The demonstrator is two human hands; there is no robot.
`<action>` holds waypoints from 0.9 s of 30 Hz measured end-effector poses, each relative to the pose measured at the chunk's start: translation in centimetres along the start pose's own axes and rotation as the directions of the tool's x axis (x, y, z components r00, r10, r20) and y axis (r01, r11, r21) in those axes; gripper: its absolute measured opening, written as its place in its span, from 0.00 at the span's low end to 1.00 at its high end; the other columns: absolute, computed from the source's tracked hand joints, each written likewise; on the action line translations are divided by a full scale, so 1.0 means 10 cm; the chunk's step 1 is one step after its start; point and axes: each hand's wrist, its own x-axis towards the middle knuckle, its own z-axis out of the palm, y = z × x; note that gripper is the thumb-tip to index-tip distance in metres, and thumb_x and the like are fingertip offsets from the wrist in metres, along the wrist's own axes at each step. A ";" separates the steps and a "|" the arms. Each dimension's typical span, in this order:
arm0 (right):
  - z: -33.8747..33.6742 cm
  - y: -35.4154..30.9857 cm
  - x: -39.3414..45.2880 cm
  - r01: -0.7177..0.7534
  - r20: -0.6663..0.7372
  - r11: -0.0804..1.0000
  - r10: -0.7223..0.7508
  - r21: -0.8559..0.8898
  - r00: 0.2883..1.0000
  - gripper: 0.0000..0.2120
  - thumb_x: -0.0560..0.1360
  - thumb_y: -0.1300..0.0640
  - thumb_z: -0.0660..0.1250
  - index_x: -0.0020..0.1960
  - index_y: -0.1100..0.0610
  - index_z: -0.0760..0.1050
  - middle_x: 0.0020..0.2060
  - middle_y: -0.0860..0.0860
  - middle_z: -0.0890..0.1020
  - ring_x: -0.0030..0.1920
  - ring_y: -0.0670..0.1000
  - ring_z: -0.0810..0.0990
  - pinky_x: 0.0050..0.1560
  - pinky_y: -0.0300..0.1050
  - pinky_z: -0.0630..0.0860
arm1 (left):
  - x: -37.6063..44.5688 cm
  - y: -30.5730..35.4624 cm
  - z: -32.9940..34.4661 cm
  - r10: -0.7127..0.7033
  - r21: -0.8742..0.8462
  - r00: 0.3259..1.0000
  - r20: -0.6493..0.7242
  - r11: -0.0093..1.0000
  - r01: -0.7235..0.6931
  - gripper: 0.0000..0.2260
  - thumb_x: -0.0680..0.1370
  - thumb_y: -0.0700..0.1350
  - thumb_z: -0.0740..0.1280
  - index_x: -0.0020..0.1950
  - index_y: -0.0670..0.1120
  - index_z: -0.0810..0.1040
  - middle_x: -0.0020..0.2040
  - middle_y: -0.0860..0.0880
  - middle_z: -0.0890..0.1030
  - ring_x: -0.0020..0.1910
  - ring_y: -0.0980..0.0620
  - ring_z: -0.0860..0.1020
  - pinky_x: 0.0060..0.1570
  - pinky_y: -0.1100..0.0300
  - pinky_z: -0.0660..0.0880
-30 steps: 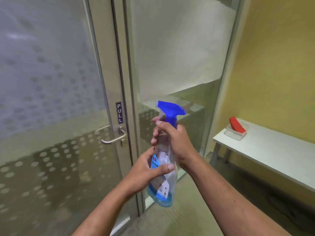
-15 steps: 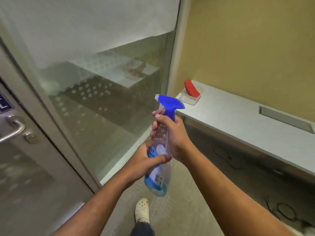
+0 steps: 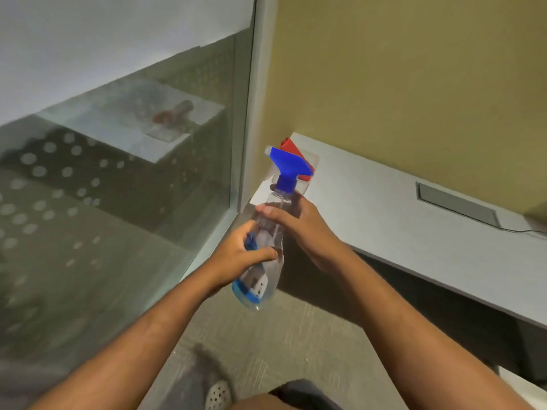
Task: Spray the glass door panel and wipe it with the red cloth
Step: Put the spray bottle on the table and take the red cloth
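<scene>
Spraying's probably best being done with the spray bottle (image 3: 257, 284) being held steady just right of the glass door panel (image 3: 118, 202), where it's being gripped low by the left hand (image 3: 239, 255) and round the shoulder by the right hand (image 3: 302, 229), long axis near-upright, nozzle (image 3: 270, 150) being pointed at the panel.

Place: it looked like an office room.
Partition: the glass door panel (image 3: 118, 202) wore frosted film and dots.
Furniture: a long white surface (image 3: 384, 226) had a grey cable hatch (image 3: 455, 204).
Floor: carpet (image 3: 281, 350).
</scene>
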 end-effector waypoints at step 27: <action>-2.93 1.33 2.60 -0.179 -0.575 0.960 0.272 0.215 0.771 0.18 0.75 0.62 0.79 0.63 0.53 0.81 0.57 0.51 0.88 0.57 0.52 0.87 0.61 0.51 0.83 | 4.34 0.12 0.74 0.000 0.414 0.986 0.167 0.907 -0.070 0.35 0.70 0.56 0.81 0.75 0.53 0.75 0.64 0.55 0.79 0.63 0.58 0.78 0.65 0.59 0.77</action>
